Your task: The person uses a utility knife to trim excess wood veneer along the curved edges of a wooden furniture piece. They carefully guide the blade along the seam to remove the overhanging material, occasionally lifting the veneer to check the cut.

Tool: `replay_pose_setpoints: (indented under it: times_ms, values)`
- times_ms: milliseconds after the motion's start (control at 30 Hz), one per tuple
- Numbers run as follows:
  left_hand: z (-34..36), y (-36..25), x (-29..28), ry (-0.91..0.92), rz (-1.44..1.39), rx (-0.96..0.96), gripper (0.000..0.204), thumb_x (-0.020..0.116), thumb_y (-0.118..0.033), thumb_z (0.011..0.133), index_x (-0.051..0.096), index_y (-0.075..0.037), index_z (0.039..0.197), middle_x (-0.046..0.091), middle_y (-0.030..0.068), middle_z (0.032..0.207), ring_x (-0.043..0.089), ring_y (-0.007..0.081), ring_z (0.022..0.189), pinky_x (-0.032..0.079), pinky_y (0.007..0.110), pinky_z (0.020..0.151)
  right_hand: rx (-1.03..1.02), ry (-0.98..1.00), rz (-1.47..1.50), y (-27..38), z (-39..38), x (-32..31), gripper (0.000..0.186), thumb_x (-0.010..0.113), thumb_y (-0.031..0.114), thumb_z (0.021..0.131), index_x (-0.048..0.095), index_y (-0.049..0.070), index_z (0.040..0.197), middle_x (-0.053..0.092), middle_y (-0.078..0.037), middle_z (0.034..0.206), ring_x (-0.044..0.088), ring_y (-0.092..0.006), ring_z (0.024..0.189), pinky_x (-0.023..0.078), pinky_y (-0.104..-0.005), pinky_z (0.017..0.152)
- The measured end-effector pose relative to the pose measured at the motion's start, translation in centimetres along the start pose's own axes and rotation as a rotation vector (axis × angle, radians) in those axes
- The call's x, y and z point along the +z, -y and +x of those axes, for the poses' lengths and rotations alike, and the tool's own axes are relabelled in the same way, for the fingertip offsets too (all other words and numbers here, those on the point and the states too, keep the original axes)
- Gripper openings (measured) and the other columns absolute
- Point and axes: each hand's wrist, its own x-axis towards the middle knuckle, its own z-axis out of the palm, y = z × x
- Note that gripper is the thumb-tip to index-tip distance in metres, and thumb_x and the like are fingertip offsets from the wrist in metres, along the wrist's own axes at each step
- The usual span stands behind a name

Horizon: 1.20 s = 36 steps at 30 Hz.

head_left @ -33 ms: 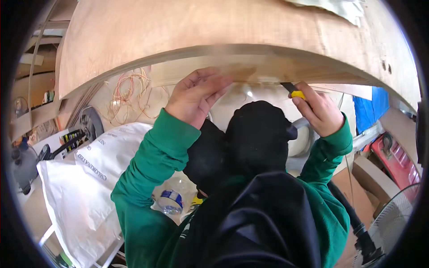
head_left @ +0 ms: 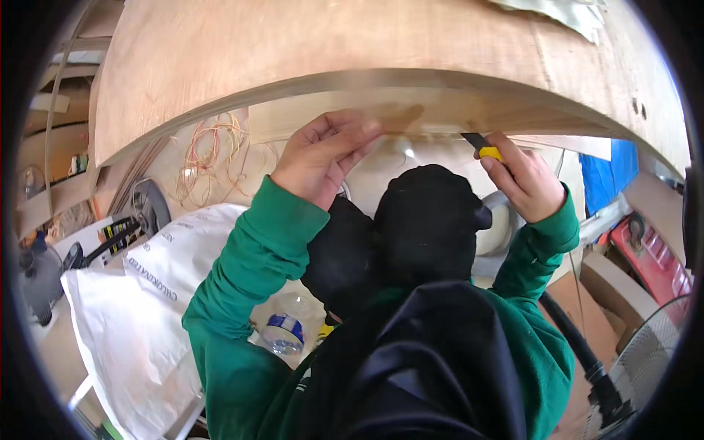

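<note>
Wearing a green long-sleeved top [head_left: 238, 381]. Left sleeve [head_left: 246, 275] is bunching in deep folds below a wide, smooth cuff [head_left: 287, 205]; right sleeve [head_left: 529, 257] is creasing too, ending in a matching green cuff. Left hand [head_left: 323, 158] and right hand [head_left: 528, 182] are showing bare. Small white marking [head_left: 304, 378] is peeking out on the left. Black cloth with a slight sheen [head_left: 433, 359] is covering the front; matte black fabric [head_left: 425, 227] is covering the legs.

head fisheye view, left of a pair, looking down at the fingers [head_left: 365, 132]
worn on the person's head, it faces steeply downward from above and behind the fingers, near them, with green-sleeved forearms [head_left: 253, 253] rising from below; a wooden panel's [head_left: 330, 44] straight edges bend beyond the fingers.
</note>
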Motion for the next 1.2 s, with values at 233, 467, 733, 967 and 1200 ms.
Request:
replay_pose_setpoints:
  times_ms: [233, 467, 733, 967, 1200]
  values:
    - [2.1, -4.2, -2.6, 0.296, 0.215, -0.115, 0.023, 0.062, -0.009, 0.089, 0.059, 0.001, 0.109, 0.063, 0.0049, 0.09, 0.063, 0.0137, 0.082, 0.052, 0.027, 0.079, 0.332, -0.119, 0.343, 1.8, -1.1, 3.8, 0.021, 0.049, 0.021, 0.095, 0.052, 0.003, 0.103, 0.055, -0.009, 0.063, 0.054, -0.0216, 0.055, 0.04, -0.032, 0.052]
    - [8.4, -3.1, -5.4, 0.602, 1.425, 0.978, 0.025, 0.066, -0.014, 0.084, 0.063, -0.003, 0.107, 0.064, 0.0129, 0.096, 0.061, 0.0224, 0.088, 0.048, 0.033, 0.077, 0.2, -0.598, 1.119, -0.5, -7.1, 9.6, 0.026, 0.042, 0.022, 0.093, 0.05, -0.002, 0.098, 0.045, -0.004, 0.057, 0.04, -0.0095, 0.046, 0.033, -0.0217, 0.044]
    - [15.6, 1.4, 2.9, 0.906, 1.863, 1.35, 0.084, 0.055, -0.06, 0.081, 0.028, -0.011, 0.144, 0.024, 0.0197, 0.148, 0.02, 0.0404, 0.137, 0.018, 0.059, 0.108, 0.333, -0.757, 1.044, -0.4, -8.9, 9.7, 0.026, 0.041, 0.025, 0.094, 0.05, 0.0, 0.095, 0.043, -0.002, 0.055, 0.039, -0.0096, 0.045, 0.033, -0.0215, 0.043]
    - [17.0, -0.7, 0.6, 0.697, 1.996, 0.821, 0.066, 0.047, -0.049, 0.088, 0.034, -0.014, 0.142, 0.034, 0.0159, 0.144, 0.026, 0.0389, 0.135, 0.023, 0.058, 0.105, 0.442, -0.615, 1.03, -3.8, -8.2, 11.8, 0.024, 0.042, 0.025, 0.099, 0.05, 0.003, 0.098, 0.042, 0.002, 0.063, 0.039, -0.0051, 0.052, 0.033, -0.0194, 0.045]
    - [16.0, -7.4, -13.7, -0.05, 2.215, 1.32, 0.044, 0.035, -0.034, 0.098, 0.049, -0.01, 0.131, 0.051, 0.0197, 0.129, 0.051, 0.0328, 0.115, 0.038, 0.044, 0.099, 0.45, -0.483, 1.001, -7.1, -8.7, 11.9, 0.024, 0.042, 0.026, 0.099, 0.05, 0.003, 0.103, 0.038, 0.003, 0.064, 0.037, -0.005, 0.055, 0.034, -0.0203, 0.048]
